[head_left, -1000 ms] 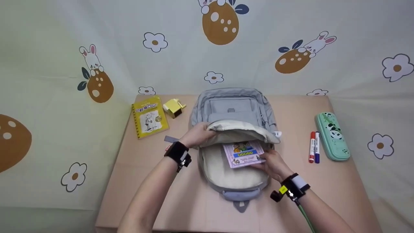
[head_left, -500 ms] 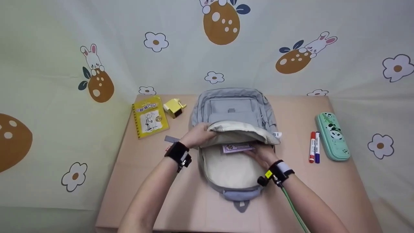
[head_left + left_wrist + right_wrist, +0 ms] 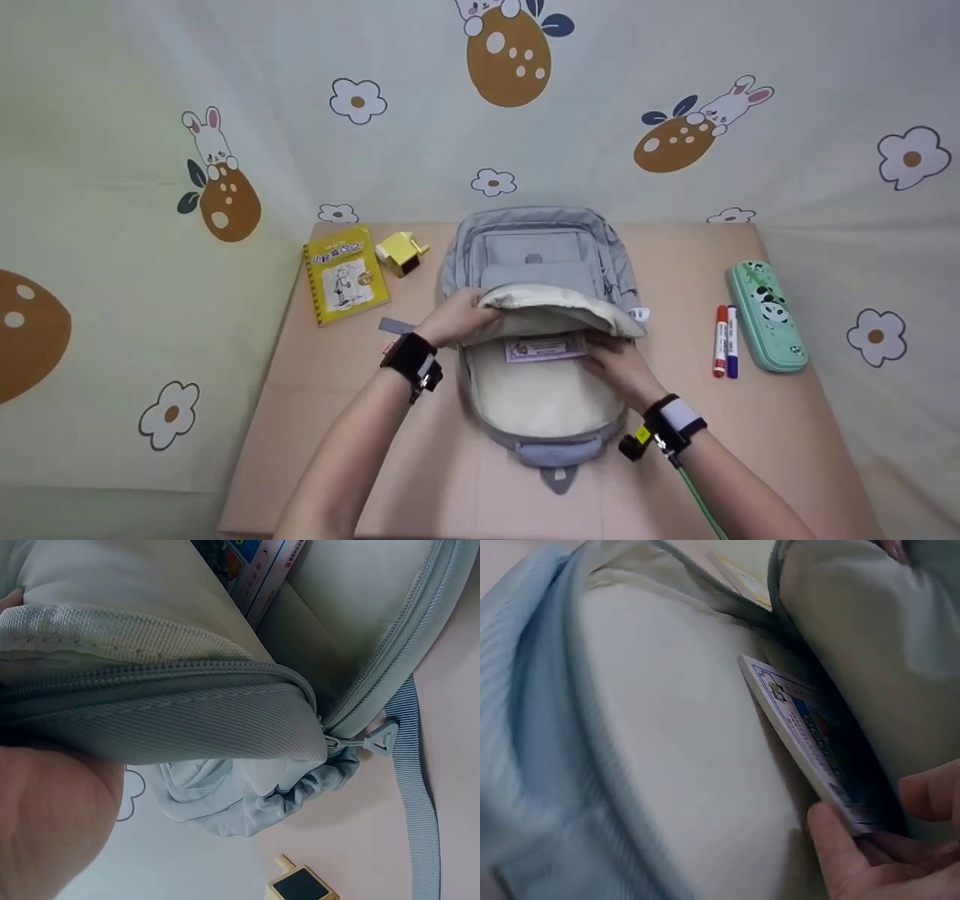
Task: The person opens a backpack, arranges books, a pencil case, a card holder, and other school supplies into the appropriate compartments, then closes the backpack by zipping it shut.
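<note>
A grey backpack [image 3: 534,247] lies on the table with its main compartment unzipped, cream lining showing. My left hand [image 3: 459,316] grips the edge of its front flap [image 3: 562,298] and holds it raised. Inside the compartment is a thin book with a pink-and-purple cover [image 3: 546,348], its far part hidden under the flap. My right hand [image 3: 621,367] reaches into the opening at the book's right side. In the right wrist view, one fingertip [image 3: 826,823] is right at the book's lower edge, while another digit stands apart from the cover.
Left of the bag lie a yellow book [image 3: 346,276] and a yellow pencil sharpener [image 3: 400,253] with a crank. At right are a red marker [image 3: 721,341], a blue marker [image 3: 733,341] and a green panda pencil case [image 3: 768,315]. A patterned curtain [image 3: 420,150] hangs behind the table.
The book has gone deeper under the flap, pushed by my right hand, which has since drawn back slightly toward the lower right. My left hand still holds the flap up.
</note>
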`<action>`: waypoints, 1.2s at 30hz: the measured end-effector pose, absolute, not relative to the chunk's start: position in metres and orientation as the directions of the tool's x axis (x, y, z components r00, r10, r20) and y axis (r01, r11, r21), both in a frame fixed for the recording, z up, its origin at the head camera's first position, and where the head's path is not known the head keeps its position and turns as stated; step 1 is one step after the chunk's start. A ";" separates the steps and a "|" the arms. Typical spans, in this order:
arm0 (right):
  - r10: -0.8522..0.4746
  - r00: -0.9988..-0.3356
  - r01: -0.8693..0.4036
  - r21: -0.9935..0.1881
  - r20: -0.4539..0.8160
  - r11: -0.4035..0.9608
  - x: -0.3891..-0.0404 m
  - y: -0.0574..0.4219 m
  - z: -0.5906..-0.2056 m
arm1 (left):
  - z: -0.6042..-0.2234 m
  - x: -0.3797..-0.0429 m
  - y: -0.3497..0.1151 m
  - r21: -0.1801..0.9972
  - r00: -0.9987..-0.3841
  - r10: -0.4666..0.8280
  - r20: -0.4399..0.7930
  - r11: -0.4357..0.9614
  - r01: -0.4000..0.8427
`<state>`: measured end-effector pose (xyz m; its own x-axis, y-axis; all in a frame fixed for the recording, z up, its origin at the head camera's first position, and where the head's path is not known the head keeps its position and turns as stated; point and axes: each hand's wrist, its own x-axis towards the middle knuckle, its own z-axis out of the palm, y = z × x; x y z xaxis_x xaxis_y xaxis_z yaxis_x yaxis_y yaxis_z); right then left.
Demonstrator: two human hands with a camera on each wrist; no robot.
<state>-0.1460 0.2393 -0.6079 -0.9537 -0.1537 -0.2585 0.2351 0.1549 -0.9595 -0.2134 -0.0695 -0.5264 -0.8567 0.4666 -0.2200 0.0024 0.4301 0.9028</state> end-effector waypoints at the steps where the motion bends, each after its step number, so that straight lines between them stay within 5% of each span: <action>1: -0.113 -0.967 0.189 -0.943 -0.227 0.275 -0.143 0.244 -0.607 | -0.527 -0.213 -0.070 0.903 -0.857 0.466 -0.219 0.430 0.003; 4: 0.024 -0.990 0.139 -0.896 -0.142 0.421 -0.130 0.258 -0.603 | -0.527 -0.213 -0.070 0.902 -0.859 0.465 -0.212 0.431 0.010; 8: 0.156 -0.962 -0.110 -0.839 0.225 0.533 -0.113 0.276 -0.596 | -0.528 -0.212 -0.070 0.902 -0.859 0.465 -0.214 0.432 0.009; 11: 0.110 -0.848 -0.370 -0.728 0.518 0.576 -0.112 0.283 -0.586 | -0.528 -0.212 -0.071 0.903 -0.857 0.466 -0.220 0.429 0.001; 14: -0.033 -0.763 -0.535 -0.602 0.645 0.594 -0.122 0.283 -0.572 | -0.528 -0.211 -0.071 0.900 -0.858 0.463 -0.220 0.435 0.004; 21: -0.310 -0.848 -0.522 -0.583 0.429 0.622 -0.154 0.266 -0.548 | -0.529 -0.210 -0.069 0.881 -0.862 0.463 -0.207 0.471 0.041; 29: -0.305 -0.941 -0.303 -0.766 0.146 0.567 -0.176 0.257 -0.544 | -0.530 -0.210 -0.069 0.873 -0.850 0.479 -0.219 0.485 0.048; 36: -0.300 -0.946 -0.278 -0.779 0.121 0.562 -0.178 0.251 -0.540 | -0.531 -0.215 -0.072 0.835 -0.836 0.515 -0.189 0.533 0.139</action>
<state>-0.1776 0.2507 -0.5401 -0.9461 -0.3004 0.1213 -0.2783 0.5617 -0.7792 -0.2149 -0.0716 -0.5309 -0.8358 0.5153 -0.1894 0.1392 0.5326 0.8348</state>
